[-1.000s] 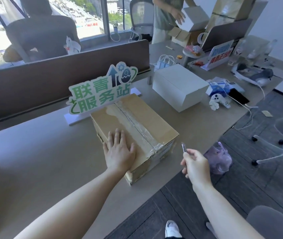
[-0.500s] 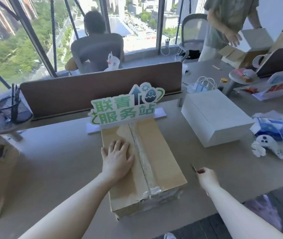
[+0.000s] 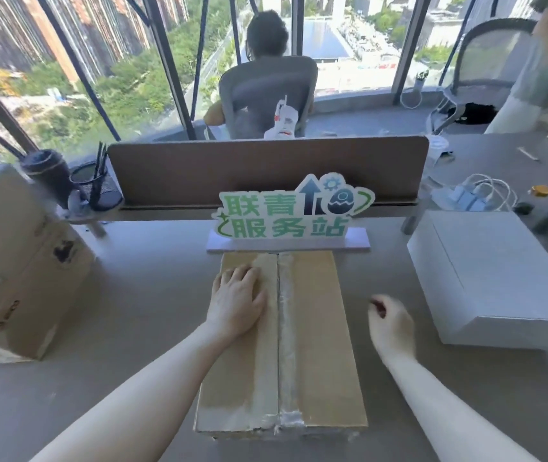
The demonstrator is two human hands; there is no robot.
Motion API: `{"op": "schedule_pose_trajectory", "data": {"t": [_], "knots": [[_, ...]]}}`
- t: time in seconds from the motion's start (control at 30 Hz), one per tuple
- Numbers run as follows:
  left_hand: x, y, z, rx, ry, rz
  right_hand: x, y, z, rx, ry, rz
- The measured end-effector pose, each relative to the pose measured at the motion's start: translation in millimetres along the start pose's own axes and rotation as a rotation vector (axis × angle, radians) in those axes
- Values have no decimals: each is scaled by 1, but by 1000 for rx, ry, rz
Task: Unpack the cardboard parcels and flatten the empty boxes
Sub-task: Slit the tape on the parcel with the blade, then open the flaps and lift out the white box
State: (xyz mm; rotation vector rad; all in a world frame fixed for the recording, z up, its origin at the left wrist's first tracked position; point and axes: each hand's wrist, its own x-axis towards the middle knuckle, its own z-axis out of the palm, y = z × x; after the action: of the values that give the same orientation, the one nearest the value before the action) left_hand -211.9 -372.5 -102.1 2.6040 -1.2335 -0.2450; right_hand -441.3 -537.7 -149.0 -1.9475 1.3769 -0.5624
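Observation:
A brown cardboard parcel [image 3: 312,345] lies lengthwise on the grey desk [image 3: 139,315], sealed with a strip of clear tape [image 3: 286,328] along its middle seam. My left hand [image 3: 237,303] rests flat on the left half of the lid, fingers straight. My right hand [image 3: 391,320] hovers just off the parcel's right edge, fingers curled into a fist round a small cutter; the tool itself is hidden in the fist.
A green-lettered sign [image 3: 291,213] stands at the parcel's far end. A white box [image 3: 496,278] sits to the right, a tall brown carton [image 3: 15,261] to the left. Behind the divider [image 3: 266,168] a person sits; another stands far right.
My view has swung so the parcel lies straight ahead. My right hand has moved up beside the parcel's right edge, and the cutter's tip no longer shows. My left hand stays on the lid.

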Motion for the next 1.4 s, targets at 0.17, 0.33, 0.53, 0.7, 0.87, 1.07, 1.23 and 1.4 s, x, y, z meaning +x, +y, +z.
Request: {"op": "schedule_pose_trajectory", "data": {"t": [0.17, 0.33, 0.53, 0.7, 0.87, 1.07, 1.23, 1.4], "knots": [[49, 5, -7, -38, -81, -78, 38, -99, 33, -133, -237, -384], [70, 4, -1, -42, -88, -42, 62, -127, 73, -388, -412, -395], [72, -9, 9, -207, 65, -19, 62, -129, 83, -234, -239, -367], [85, -2, 1, -358, 14, -107, 70, -144, 86, -164, -253, -238], [90, -12, -15, -707, -15, -169, 77, -152, 65, 193, -294, -116], [76, -44, -80, -1198, -88, -148, 88, -151, -15, 326, -444, -41], [63, -95, -105, -997, -109, -165, 95, -116, -62, 84, -246, -23], [47, -127, -77, -81, -40, -154, 70, -72, -57, -378, -194, -29]]}}
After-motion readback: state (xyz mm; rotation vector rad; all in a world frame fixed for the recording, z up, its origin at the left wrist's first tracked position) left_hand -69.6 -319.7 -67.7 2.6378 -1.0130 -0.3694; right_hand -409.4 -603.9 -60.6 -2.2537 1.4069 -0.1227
